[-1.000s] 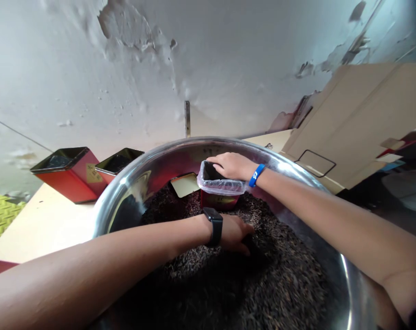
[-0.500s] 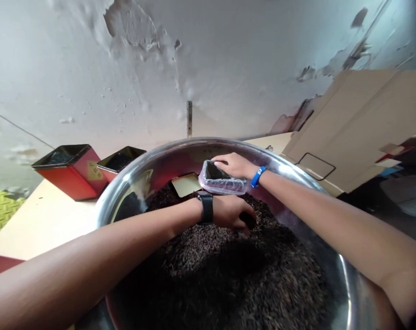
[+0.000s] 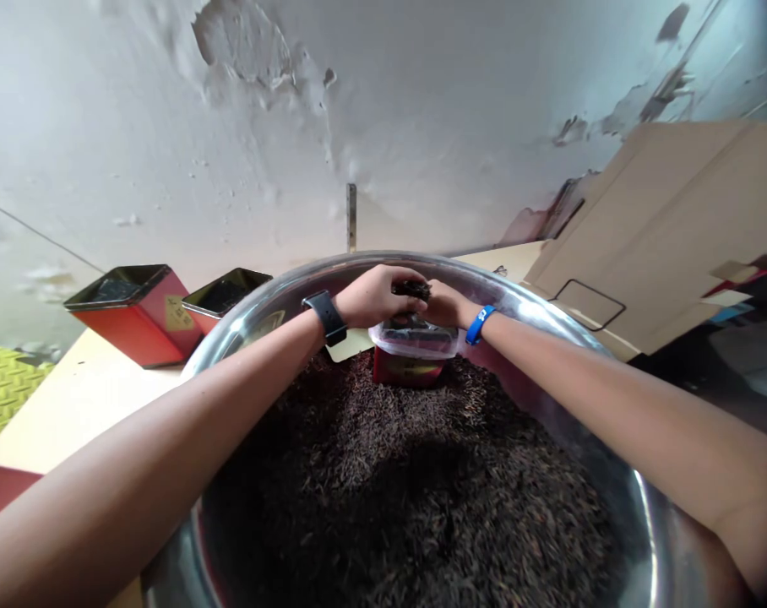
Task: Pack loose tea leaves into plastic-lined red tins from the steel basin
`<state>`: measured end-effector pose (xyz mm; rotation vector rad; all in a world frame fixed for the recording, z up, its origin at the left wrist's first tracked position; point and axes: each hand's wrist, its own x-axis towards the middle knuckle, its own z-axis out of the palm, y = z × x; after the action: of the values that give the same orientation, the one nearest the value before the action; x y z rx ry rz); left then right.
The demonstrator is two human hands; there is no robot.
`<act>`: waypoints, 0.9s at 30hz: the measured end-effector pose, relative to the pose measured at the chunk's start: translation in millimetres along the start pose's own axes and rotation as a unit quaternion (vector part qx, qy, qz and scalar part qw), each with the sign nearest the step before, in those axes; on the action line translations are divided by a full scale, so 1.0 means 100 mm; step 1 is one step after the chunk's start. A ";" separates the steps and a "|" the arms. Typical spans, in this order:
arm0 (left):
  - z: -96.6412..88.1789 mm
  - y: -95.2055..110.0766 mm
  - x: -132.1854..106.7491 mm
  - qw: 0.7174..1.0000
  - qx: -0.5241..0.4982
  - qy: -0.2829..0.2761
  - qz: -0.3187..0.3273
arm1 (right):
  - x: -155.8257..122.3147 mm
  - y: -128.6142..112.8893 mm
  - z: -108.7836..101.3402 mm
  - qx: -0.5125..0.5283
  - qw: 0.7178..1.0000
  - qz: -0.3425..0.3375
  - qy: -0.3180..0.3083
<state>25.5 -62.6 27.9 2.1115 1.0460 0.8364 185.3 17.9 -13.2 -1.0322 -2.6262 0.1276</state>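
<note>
A big steel basin [image 3: 244, 329] holds a heap of dark loose tea leaves [image 3: 421, 490]. A red tin lined with a clear plastic bag [image 3: 409, 359] stands in the leaves at the far side. My left hand [image 3: 374, 295], with a black watch on the wrist, is closed around a handful of tea leaves [image 3: 412, 289] just above the tin's mouth. My right hand [image 3: 443, 308], with a blue wristband, grips the tin's far rim and bag.
Two open red tins [image 3: 127, 312] [image 3: 225, 295] stand on the pale table [image 3: 73, 397] left of the basin. Flat cardboard [image 3: 668, 219] leans against the peeling wall at the right. A green mat [image 3: 3, 393] lies at the far left.
My left hand scooped tea leaves out of the heap and lifted them up over the lined tin. My right hand stayed on the tin's rim.
</note>
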 end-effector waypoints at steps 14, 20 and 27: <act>-0.02 -0.28 0.05 0.980 0.190 0.050 0.037 | 0.03 0.02 0.02 -0.014 0.999 -0.049 0.019; -0.06 -0.27 0.03 0.978 0.190 0.042 0.073 | 0.05 0.07 0.04 0.039 0.997 -0.053 0.030; -0.12 -0.31 0.05 0.978 0.196 -0.004 0.070 | 0.06 0.05 0.05 0.065 0.996 -0.046 0.042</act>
<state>5.1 -40.5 12.8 2.5394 1.1426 0.7319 182.7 26.3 -17.4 -0.8524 -2.5466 0.2256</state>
